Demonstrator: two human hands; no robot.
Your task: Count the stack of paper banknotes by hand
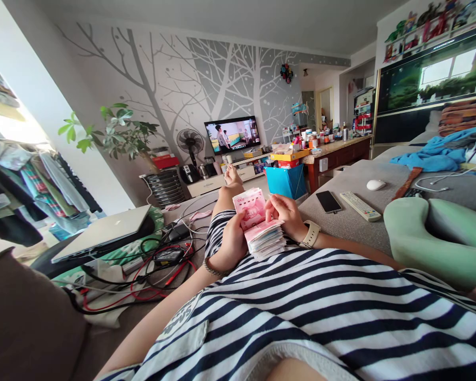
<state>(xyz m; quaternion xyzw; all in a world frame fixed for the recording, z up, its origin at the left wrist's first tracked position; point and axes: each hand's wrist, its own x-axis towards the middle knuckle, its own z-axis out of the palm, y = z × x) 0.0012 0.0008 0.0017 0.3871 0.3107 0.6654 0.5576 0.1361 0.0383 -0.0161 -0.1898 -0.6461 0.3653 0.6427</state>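
I am lying back on a sofa in a striped shirt, with a thick stack of pink banknotes (264, 238) resting on my lap. My left hand (233, 238) is wrapped around the left side of the stack, and its thumb props one note upright. My right hand (284, 212), with a beige watch on the wrist, pinches the top notes at the stack's right edge. Both hands are closed on the notes.
A closed laptop (103, 230) and tangled cables (150, 270) lie to my left. On the grey cushion to my right lie a phone (328, 201), a remote (359, 206), a white mouse (375, 184) and a green neck pillow (436, 233). A television (232, 134) plays ahead.
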